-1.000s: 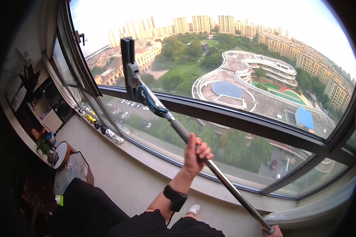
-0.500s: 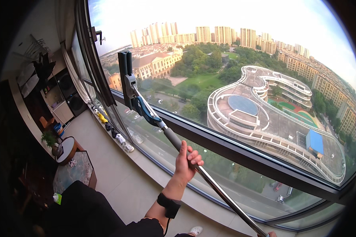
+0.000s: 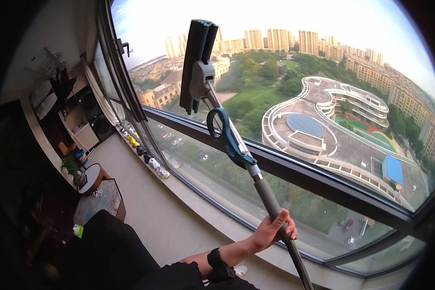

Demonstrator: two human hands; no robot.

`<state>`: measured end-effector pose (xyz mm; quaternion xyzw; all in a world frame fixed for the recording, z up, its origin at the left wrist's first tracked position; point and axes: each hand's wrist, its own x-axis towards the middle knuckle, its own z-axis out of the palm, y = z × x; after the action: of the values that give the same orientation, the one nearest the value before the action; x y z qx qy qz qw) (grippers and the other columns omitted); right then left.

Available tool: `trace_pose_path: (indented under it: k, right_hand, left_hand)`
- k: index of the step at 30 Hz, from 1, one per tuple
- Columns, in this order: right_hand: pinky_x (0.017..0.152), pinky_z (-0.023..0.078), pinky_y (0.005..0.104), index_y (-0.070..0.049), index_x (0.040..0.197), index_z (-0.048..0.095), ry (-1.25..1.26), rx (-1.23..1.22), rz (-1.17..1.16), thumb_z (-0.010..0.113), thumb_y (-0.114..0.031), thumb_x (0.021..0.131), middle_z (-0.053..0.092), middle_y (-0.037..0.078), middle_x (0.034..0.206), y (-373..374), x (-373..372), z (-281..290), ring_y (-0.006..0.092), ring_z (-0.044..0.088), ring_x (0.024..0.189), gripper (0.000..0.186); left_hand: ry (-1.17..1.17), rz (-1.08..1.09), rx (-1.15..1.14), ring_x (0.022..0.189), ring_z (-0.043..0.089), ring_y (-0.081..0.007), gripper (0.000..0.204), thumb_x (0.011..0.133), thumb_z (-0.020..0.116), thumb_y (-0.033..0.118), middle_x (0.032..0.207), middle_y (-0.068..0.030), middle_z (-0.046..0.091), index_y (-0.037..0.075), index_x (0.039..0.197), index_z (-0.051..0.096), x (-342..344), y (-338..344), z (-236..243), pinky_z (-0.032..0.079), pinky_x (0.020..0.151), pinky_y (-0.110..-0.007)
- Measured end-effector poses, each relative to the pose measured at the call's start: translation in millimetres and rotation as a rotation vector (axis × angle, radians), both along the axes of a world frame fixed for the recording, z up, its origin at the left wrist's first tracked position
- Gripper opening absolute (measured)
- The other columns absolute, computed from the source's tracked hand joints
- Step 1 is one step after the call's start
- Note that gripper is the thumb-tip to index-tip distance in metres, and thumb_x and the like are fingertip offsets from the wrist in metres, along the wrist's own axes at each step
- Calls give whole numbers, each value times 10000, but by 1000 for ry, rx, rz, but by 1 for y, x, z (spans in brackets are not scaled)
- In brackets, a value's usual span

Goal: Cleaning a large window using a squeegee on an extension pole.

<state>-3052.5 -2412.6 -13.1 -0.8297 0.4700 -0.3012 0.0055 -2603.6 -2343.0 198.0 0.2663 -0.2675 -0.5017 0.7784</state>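
The left hand point(image 3: 270, 233) grips the pole point(image 3: 267, 194) of a mop whose black head point(image 3: 194, 50) rises on the near side of the window point(image 3: 324, 187), left of centre, seemingly mid-work, though what is done or left, and the unseen right hand's state, I cannot tell.

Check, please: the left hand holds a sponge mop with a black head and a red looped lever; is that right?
The looped lever is blue, not red, in the head view; the left hand holds the sponge mop with its black head.
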Motion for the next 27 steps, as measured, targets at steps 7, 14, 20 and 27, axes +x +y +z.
trace_pose_path:
  k: [7, 14, 20, 27]
  right_hand:
    - [509, 405, 394, -111, 677, 556, 91, 327, -218, 675, -412, 767, 555, 112, 636, 40, -104, -52, 288, 515, 535, 336]
    - [554, 426, 393, -84, 848, 568, 210, 640, -211, 636, -372, 814, 581, 120, 675, 61, -117, -67, 278, 543, 586, 298]
    - [593, 444, 392, -61, 994, 579, 318, 916, -192, 602, -338, 855, 603, 127, 709, 87, -92, -82, 269, 567, 630, 311]
    - [632, 462, 392, -38, 1140, 590, 390, 1147, -134, 569, -304, 895, 626, 134, 743, 85, -6, -121, 260, 590, 674, 362]
  left_hand:
    - [-167, -222, -52, 769, 570, -215, 250, 951, 464, 332, 732, -48, 498, 90, 929, 403, -113, -31, -23, 460, 741, -356]
    - [-421, -464, 119, 756, 573, -131, 266, 950, 484, 325, 743, -15, 521, 79, 870, 424, -188, -26, -32, 458, 722, -286]
    - [-527, -338, 124, 758, 575, -128, 317, 947, 475, 372, 742, -14, 527, 70, 850, 452, -156, -32, -42, 466, 696, -280]
    - [-715, 49, 173, 872, 598, -154, 408, 941, 506, 304, 885, -68, 557, 68, 1207, 306, -87, -14, -13, 475, 784, -315]
